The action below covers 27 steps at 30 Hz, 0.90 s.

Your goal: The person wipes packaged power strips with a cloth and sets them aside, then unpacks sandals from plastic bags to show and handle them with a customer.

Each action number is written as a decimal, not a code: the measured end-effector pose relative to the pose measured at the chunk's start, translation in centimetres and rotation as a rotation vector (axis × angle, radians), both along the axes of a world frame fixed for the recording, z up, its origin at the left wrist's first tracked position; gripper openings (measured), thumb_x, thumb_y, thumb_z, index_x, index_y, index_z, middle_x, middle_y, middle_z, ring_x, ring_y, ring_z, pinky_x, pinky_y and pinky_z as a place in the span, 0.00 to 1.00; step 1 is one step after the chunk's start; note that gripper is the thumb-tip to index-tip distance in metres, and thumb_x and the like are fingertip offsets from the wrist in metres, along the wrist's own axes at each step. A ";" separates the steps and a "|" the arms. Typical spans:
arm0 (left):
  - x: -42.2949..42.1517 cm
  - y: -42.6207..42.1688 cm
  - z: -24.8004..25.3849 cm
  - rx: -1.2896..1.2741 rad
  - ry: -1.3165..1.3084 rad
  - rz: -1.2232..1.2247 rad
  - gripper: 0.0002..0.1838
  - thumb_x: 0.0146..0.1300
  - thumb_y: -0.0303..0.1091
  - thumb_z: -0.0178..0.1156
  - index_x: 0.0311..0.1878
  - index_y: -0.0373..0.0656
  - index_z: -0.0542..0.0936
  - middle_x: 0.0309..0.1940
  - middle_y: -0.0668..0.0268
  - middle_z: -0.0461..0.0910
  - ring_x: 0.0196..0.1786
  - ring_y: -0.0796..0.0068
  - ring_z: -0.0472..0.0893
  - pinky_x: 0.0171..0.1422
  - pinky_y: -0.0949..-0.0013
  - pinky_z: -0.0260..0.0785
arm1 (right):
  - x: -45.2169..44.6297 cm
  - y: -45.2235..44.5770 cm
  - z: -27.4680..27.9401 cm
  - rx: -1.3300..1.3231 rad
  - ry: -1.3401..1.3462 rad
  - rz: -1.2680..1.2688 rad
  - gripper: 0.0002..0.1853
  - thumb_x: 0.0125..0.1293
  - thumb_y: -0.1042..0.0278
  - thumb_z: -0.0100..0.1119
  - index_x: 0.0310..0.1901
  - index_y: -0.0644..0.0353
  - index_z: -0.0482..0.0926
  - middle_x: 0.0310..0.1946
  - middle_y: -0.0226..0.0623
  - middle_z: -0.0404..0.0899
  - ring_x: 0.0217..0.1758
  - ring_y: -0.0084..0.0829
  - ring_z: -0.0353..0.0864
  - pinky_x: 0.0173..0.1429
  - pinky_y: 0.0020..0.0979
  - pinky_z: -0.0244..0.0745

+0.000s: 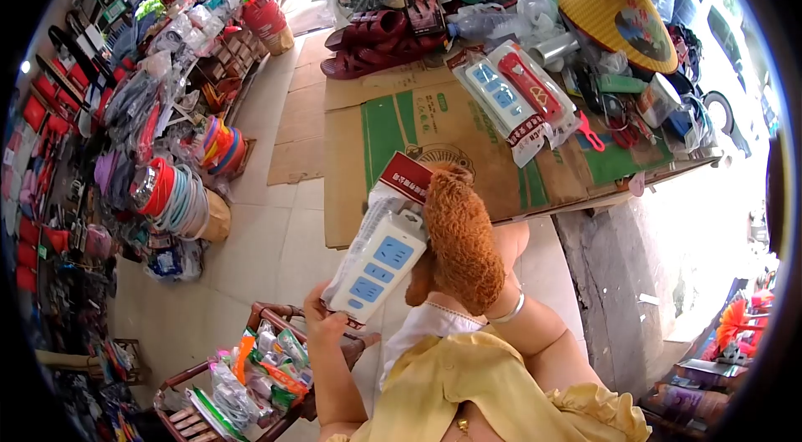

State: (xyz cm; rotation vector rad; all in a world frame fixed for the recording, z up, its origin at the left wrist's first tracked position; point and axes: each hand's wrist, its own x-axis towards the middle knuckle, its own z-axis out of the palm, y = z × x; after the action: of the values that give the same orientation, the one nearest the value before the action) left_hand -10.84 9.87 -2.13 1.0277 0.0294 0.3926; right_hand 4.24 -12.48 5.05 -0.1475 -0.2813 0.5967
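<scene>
My left hand (322,310) grips the lower end of a white power strip (386,254) with blue sockets, in clear wrap under a red card header. A brown, curly-furred dog (462,241) lies against my lap, its head beside the strip; whether it is live or a toy I cannot tell. My right hand (505,298), below a silver bangle (511,309), is against the dog's side, its fingers hidden. On the cardboard-topped table (384,129) ahead lie a similar blue-socketed power strip (499,99) and a red packaged item (535,84).
Dark red sandals (368,45), a yellow conical hat (597,12) and plastic bags crowd the table's far side. At lower left stands a brown basket (267,308) of packets. Coiled hoses (180,200) and shelved goods line the left wall; a kerb edge (606,300) runs at right.
</scene>
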 end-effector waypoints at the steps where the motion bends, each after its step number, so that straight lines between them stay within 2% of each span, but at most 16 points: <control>1: -0.4 0.0 0.0 0.049 0.014 -0.008 0.31 0.41 0.23 0.65 0.54 0.30 0.71 0.45 0.53 0.78 0.47 0.67 0.79 0.53 0.65 0.72 | -0.6 0.1 1.5 -0.452 -0.044 -0.137 0.30 0.64 0.63 0.52 0.65 0.60 0.55 0.62 0.44 0.60 0.63 0.33 0.62 0.66 0.33 0.59; 3: -0.7 -0.1 0.3 0.098 0.028 -0.014 0.31 0.42 0.23 0.64 0.55 0.29 0.70 0.46 0.54 0.78 0.48 0.67 0.79 0.53 0.66 0.71 | -0.7 0.3 2.2 -0.904 -0.087 -0.269 0.37 0.59 0.60 0.60 0.66 0.60 0.53 0.64 0.43 0.57 0.66 0.35 0.58 0.69 0.34 0.54; 7: -1.2 -0.4 2.5 0.209 0.069 -0.035 0.33 0.42 0.23 0.64 0.55 0.27 0.69 0.46 0.54 0.77 0.48 0.68 0.79 0.54 0.66 0.70 | 2.0 -0.1 -4.4 -0.875 -0.481 -0.468 0.49 0.44 0.53 0.71 0.65 0.59 0.55 0.63 0.43 0.59 0.68 0.39 0.54 0.72 0.34 0.45; 10: -1.5 0.0 3.7 0.207 0.102 -0.038 0.33 0.42 0.23 0.64 0.56 0.26 0.68 0.46 0.54 0.77 0.48 0.67 0.79 0.55 0.65 0.70 | 3.5 -0.4 -7.1 -1.087 -0.725 -0.570 0.46 0.49 0.46 0.66 0.65 0.60 0.56 0.63 0.46 0.59 0.67 0.41 0.56 0.71 0.38 0.49; 12: -1.6 -0.1 4.6 0.183 0.118 -0.043 0.33 0.42 0.23 0.65 0.56 0.26 0.68 0.47 0.53 0.77 0.48 0.67 0.78 0.55 0.65 0.70 | 3.3 -0.1 -7.2 -0.306 -0.025 -0.480 0.38 0.58 0.43 0.55 0.63 0.61 0.58 0.60 0.47 0.63 0.63 0.41 0.62 0.66 0.40 0.59; 13: -1.5 -0.3 5.1 0.162 0.127 -0.041 0.33 0.41 0.23 0.65 0.55 0.26 0.69 0.46 0.54 0.77 0.48 0.67 0.79 0.55 0.65 0.70 | 3.2 -0.3 -7.1 -0.307 -0.021 -0.478 0.38 0.58 0.43 0.55 0.63 0.61 0.58 0.60 0.47 0.63 0.63 0.41 0.62 0.66 0.40 0.59; 15: -1.7 -0.2 4.9 0.142 0.140 -0.038 0.33 0.40 0.22 0.65 0.55 0.27 0.69 0.46 0.54 0.77 0.48 0.67 0.79 0.55 0.65 0.70 | 2.9 -0.8 -4.1 -0.029 0.009 -0.381 0.32 0.64 0.47 0.47 0.62 0.62 0.60 0.58 0.46 0.65 0.61 0.38 0.66 0.61 0.37 0.65; 16: -2.2 0.1 4.2 0.193 0.172 0.060 0.32 0.39 0.22 0.63 0.53 0.27 0.70 0.45 0.54 0.78 0.48 0.66 0.79 0.55 0.64 0.70 | 3.1 -1.1 -2.7 0.063 0.020 -0.345 0.30 0.66 0.48 0.44 0.61 0.62 0.61 0.58 0.46 0.66 0.60 0.37 0.67 0.60 0.36 0.67; 18: -3.3 1.0 4.0 0.246 0.210 0.162 0.30 0.38 0.22 0.61 0.52 0.28 0.71 0.44 0.54 0.78 0.47 0.64 0.79 0.55 0.63 0.71 | 4.4 -2.3 -0.5 0.254 -0.250 -0.118 0.25 0.68 0.54 0.43 0.60 0.63 0.62 0.57 0.45 0.67 0.60 0.35 0.67 0.60 0.32 0.67; 19: -3.7 1.9 4.4 0.131 0.241 0.233 0.28 0.38 0.22 0.58 0.50 0.28 0.71 0.43 0.54 0.78 0.47 0.63 0.79 0.54 0.62 0.72 | 4.5 -3.0 0.5 0.314 -0.339 -0.040 0.24 0.69 0.56 0.42 0.60 0.63 0.63 0.56 0.44 0.68 0.60 0.35 0.67 0.60 0.31 0.66; 21: -4.1 2.8 4.3 0.016 0.255 0.414 0.27 0.36 0.25 0.51 0.46 0.29 0.71 0.41 0.55 0.78 0.44 0.63 0.80 0.51 0.63 0.75 | 4.0 -4.1 2.4 -0.291 -0.627 -0.346 0.23 0.69 0.58 0.42 0.60 0.64 0.63 0.56 0.44 0.68 0.59 0.34 0.68 0.60 0.30 0.66; 24: -4.8 3.4 3.4 -0.012 0.253 0.484 0.28 0.35 0.27 0.51 0.47 0.29 0.71 0.41 0.56 0.78 0.43 0.66 0.80 0.50 0.66 0.75 | 2.8 -4.9 3.8 -1.233 -0.970 -0.762 0.21 0.69 0.60 0.43 0.59 0.64 0.64 0.54 0.43 0.70 0.58 0.33 0.69 0.61 0.29 0.66; 26: -4.6 3.4 3.1 0.032 0.287 0.510 0.28 0.36 0.28 0.51 0.47 0.29 0.71 0.40 0.58 0.78 0.41 0.68 0.80 0.50 0.67 0.75 | 2.5 -4.0 3.6 -1.547 -1.063 -0.894 0.21 0.69 0.61 0.43 0.59 0.64 0.64 0.54 0.43 0.70 0.58 0.33 0.69 0.61 0.28 0.66; 27: -4.6 3.7 2.6 0.026 0.264 0.453 0.28 0.36 0.28 0.51 0.48 0.28 0.71 0.40 0.58 0.78 0.41 0.69 0.80 0.50 0.67 0.75 | 2.3 -2.7 3.3 -1.348 -0.809 -0.808 0.18 0.69 0.64 0.46 0.56 0.65 0.65 0.49 0.39 0.72 0.52 0.29 0.71 0.58 0.26 0.67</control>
State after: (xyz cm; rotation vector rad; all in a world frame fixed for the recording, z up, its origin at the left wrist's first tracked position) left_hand -15.42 13.61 0.44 1.0908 0.5018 0.6660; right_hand 6.58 -15.17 8.34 -1.7419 -0.5152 -0.2122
